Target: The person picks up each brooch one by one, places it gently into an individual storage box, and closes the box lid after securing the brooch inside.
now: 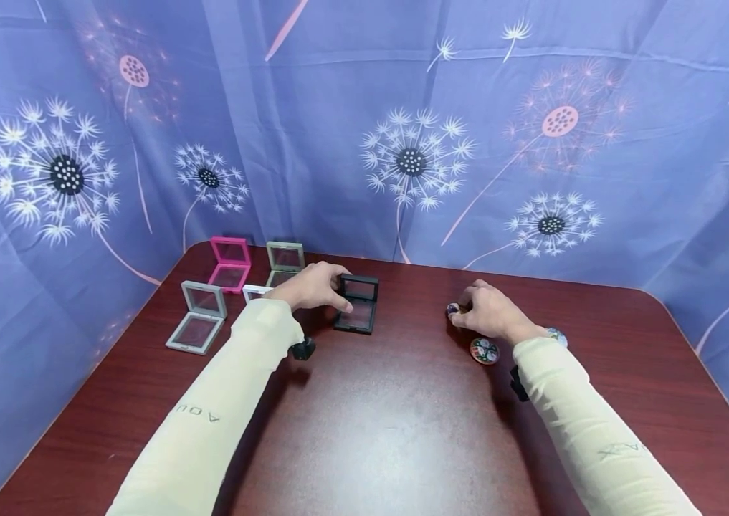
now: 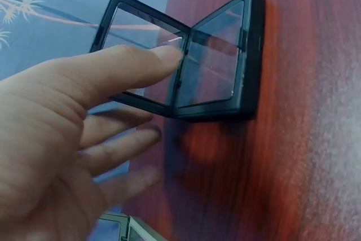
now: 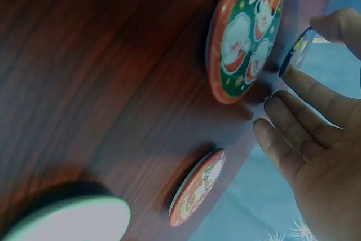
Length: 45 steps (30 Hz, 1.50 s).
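Note:
My left hand [image 1: 312,288] is at the left side of a black display case [image 1: 355,320] with clear windows, its lid raised. In the left wrist view the thumb [image 2: 141,63] lies across the front of the lid and the forefinger goes behind it, pinching the lid; the other fingers spread below. My right hand [image 1: 492,312] pinches a dark blue round badge [image 3: 297,52] by its edges between thumb and forefinger, tilted on edge. Nearer me lies a round green badge with a red rim [image 1: 484,351] and Santa figures.
Left of the black case stand several more cases with lids raised: pink [image 1: 231,276], olive green [image 1: 284,258], grey [image 1: 196,332] and white [image 1: 256,291]. An orange round badge [image 3: 197,188] and a whitish disc [image 3: 73,221] lie near the right wrist. A blue dandelion-print curtain [image 1: 338,129] hangs behind.

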Each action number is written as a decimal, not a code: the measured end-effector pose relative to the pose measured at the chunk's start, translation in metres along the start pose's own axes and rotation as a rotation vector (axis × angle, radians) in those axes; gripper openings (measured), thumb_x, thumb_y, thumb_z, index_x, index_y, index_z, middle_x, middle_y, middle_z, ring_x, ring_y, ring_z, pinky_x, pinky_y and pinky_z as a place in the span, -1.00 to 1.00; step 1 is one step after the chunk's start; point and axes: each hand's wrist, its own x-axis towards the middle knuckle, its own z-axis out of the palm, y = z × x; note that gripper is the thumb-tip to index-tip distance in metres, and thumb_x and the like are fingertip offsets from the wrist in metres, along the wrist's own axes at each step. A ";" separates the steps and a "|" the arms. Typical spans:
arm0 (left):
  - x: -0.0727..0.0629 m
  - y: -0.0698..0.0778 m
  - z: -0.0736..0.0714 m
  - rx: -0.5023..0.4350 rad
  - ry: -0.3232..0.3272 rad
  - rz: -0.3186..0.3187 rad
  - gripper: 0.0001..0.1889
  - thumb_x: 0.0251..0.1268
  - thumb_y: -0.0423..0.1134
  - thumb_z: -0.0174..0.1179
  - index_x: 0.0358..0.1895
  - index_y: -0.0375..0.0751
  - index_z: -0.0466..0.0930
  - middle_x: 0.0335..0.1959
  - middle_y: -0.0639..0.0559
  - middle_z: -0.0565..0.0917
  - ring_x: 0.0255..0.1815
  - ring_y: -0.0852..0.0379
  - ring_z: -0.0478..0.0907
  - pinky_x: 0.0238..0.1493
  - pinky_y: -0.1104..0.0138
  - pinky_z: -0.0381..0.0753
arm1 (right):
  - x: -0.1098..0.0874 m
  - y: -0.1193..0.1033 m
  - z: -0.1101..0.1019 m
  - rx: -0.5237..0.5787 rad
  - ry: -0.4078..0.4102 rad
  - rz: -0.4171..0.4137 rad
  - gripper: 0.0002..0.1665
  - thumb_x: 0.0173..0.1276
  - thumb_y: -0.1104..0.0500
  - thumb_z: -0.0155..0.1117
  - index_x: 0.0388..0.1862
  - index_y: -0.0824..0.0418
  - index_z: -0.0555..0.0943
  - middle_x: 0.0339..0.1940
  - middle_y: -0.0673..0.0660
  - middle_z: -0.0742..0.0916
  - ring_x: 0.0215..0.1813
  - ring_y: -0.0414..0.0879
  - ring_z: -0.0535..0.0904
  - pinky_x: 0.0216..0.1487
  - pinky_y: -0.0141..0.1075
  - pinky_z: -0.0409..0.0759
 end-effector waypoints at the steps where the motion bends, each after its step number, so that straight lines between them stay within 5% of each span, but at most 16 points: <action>1: -0.001 0.000 0.001 -0.016 -0.009 -0.012 -0.19 0.19 -0.16 0.61 0.48 -0.30 0.46 0.21 -0.19 0.69 0.29 -0.10 0.60 0.32 0.03 0.58 | 0.000 0.000 0.001 0.003 0.006 -0.002 -0.59 0.36 0.07 0.46 -0.03 0.38 0.68 0.03 0.28 0.62 -0.09 0.10 0.61 0.06 0.05 0.63; 16: -0.003 -0.007 0.010 0.010 -0.043 -0.067 0.17 0.07 -0.09 0.68 0.66 -0.41 0.11 0.59 -0.30 0.33 0.60 -0.15 0.28 0.54 0.02 0.35 | -0.003 -0.003 0.002 0.035 0.053 -0.025 -0.57 0.36 0.07 0.46 -0.01 0.40 0.66 0.08 0.32 0.62 -0.05 0.15 0.63 0.09 0.09 0.63; 36: -0.005 -0.013 0.019 0.036 -0.022 -0.033 -0.11 0.02 -0.12 0.70 0.46 -0.23 0.47 0.50 -0.23 0.43 0.47 -0.14 0.40 0.43 0.02 0.45 | -0.002 -0.028 -0.004 0.084 0.138 -0.072 -0.62 0.36 0.04 0.42 -0.05 0.33 0.67 0.02 0.24 0.65 0.02 0.15 0.60 0.15 0.07 0.60; 40: -0.006 -0.010 0.022 0.022 -0.012 -0.022 -0.09 0.02 -0.08 0.69 0.47 -0.24 0.47 0.62 -0.26 0.27 0.60 -0.20 0.23 0.53 -0.03 0.35 | -0.005 -0.030 -0.006 0.119 0.163 -0.074 -0.63 0.37 0.04 0.39 -0.06 0.33 0.68 0.01 0.22 0.65 0.00 0.14 0.60 0.13 0.05 0.59; 45: -0.010 -0.012 0.030 -0.002 -0.015 -0.033 0.07 0.09 -0.02 0.64 0.63 -0.31 0.25 0.74 -0.16 0.03 0.73 -0.17 -0.08 0.63 -0.09 0.15 | -0.006 -0.033 -0.004 0.165 0.190 -0.075 -0.65 0.35 0.06 0.40 -0.07 0.33 0.69 0.01 0.21 0.67 0.03 0.13 0.63 0.15 0.03 0.59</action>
